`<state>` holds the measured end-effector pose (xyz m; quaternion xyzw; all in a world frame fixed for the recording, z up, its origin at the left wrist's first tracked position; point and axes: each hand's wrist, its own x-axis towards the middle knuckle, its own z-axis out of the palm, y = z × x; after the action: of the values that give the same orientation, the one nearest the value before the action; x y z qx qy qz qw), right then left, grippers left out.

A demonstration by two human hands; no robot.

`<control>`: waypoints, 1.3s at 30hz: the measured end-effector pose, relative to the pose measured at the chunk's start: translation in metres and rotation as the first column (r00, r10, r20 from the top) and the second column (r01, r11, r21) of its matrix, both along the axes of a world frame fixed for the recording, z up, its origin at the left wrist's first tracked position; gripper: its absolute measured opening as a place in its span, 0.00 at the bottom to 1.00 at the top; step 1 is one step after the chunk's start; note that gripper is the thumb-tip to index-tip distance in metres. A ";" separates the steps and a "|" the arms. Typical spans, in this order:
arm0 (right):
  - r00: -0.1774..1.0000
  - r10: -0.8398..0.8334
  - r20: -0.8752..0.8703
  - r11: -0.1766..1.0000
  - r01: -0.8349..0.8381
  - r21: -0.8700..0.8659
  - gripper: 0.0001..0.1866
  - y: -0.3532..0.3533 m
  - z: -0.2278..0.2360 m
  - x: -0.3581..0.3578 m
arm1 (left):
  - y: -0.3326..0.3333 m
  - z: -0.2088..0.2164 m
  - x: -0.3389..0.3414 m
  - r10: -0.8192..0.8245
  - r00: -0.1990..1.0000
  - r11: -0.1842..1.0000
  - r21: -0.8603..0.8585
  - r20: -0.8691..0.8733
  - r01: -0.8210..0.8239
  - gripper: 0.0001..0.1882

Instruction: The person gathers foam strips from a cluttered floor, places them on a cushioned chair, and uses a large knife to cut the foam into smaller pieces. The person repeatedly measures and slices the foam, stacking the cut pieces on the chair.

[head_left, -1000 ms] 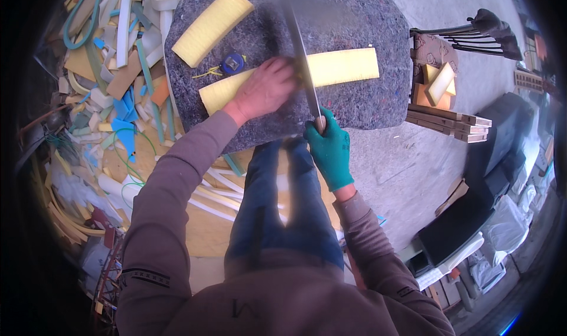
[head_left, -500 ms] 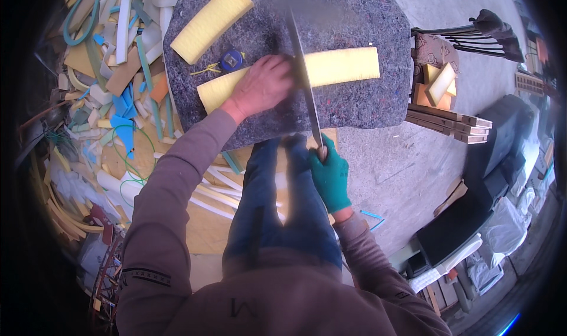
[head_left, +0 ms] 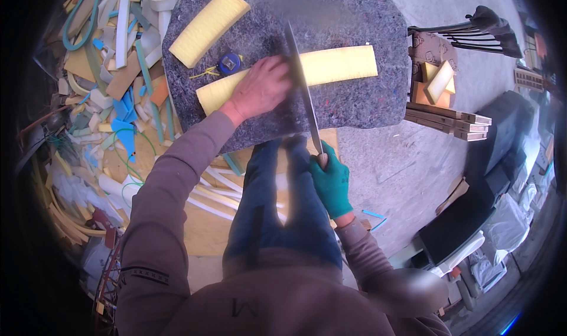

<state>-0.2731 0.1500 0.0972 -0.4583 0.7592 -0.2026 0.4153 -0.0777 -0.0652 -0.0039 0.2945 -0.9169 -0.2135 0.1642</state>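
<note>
A long yellow foam strip (head_left: 339, 65) lies across the grey felt-covered work surface. My bare left hand (head_left: 263, 86) presses down on its left part with curled fingers, close to the blade. In my right hand (head_left: 332, 181), gloved in green, is the handle of a long-bladed knife (head_left: 307, 96). The blade crosses the strip just right of my left fingers, its tip pointing away from me. Whether the strip is cut through there is hidden. A second yellow foam piece (head_left: 209, 27) rests at the far left, with a blue tape measure (head_left: 229, 63) between it and the strip.
Foam offcuts (head_left: 121, 108) are heaped on the left. Right of the felt surface (head_left: 366, 105) stand a chair-like frame (head_left: 466, 33), more foam pieces (head_left: 439, 85) and stacked wooden slats (head_left: 452, 122). Dark cushion-like blocks (head_left: 458, 218) lie at the lower right.
My right hand has drawn the knife slightly toward my body, so its tip sits nearer. My left hand stays on the foam strip.
</note>
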 end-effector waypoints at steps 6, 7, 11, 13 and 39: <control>1.000 -0.008 0.021 1.000 0.008 0.014 0.23 -0.030 -0.018 0.005 | 0.000 0.000 0.000 -0.006 1.000 1.000 0.000 -0.011 0.006 0.13; 1.000 0.001 -0.005 1.000 -0.001 -0.009 0.23 -0.036 -0.024 0.006 | 0.000 0.000 0.000 -0.010 1.000 1.000 0.003 -0.019 0.010 0.13; 0.998 -0.037 -0.053 0.997 0.034 -0.067 0.24 -0.047 -0.043 0.010 | 0.000 -0.002 -0.001 0.012 1.000 0.999 -0.034 0.000 -0.012 0.10; 0.998 -0.054 -0.031 0.998 0.054 0.012 0.25 -0.043 -0.046 0.009 | 0.000 -0.003 -0.002 0.010 1.000 0.999 -0.048 -0.018 -0.011 0.11; 0.995 -0.062 0.074 0.998 0.059 0.037 0.26 0.029 -0.012 -0.010 | 0.006 -0.002 -0.001 0.061 0.998 0.998 0.028 -0.036 -0.060 0.11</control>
<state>-0.2833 0.1793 0.0856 -0.4199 0.7600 -0.2190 0.4452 -0.0789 -0.0588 -0.0055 0.3201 -0.9015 -0.2262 0.1836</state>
